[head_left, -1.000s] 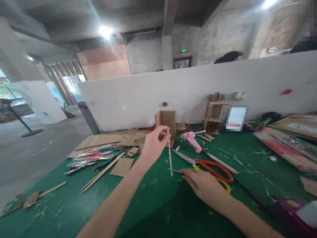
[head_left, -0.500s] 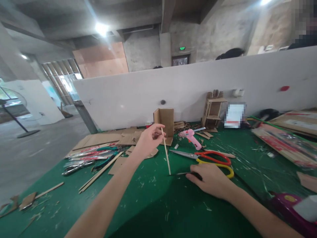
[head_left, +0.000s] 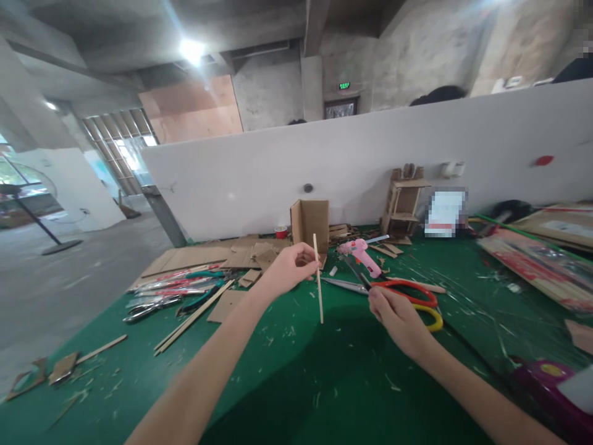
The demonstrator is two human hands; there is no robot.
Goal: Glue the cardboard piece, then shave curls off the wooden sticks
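My left hand [head_left: 299, 267] pinches a thin wooden stick [head_left: 319, 293] near its middle, holding it almost upright over the green table. Closed around the dark handle of a slim knife [head_left: 359, 272] is my right hand [head_left: 393, 312], with the blade tilted up and to the left. Knife and stick are apart. Partly behind my right hand lie scissors [head_left: 407, 290] with red and yellow handles. A pink glue gun [head_left: 364, 254] rests just beyond the knife. Behind the stick stands a folded cardboard piece [head_left: 312, 216].
Flat cardboard scraps [head_left: 185, 259], loose wooden sticks [head_left: 189, 324] and pliers [head_left: 204, 300] lie to the left. At the back stands a small cardboard shelf [head_left: 405, 201] against a white partition [head_left: 241, 179]. A purple tape dispenser [head_left: 540, 383] sits at the right.
My right hand has lifted the knife away from the stick's lower end, and its blade now points upward. The stick has turned more upright in my left hand.
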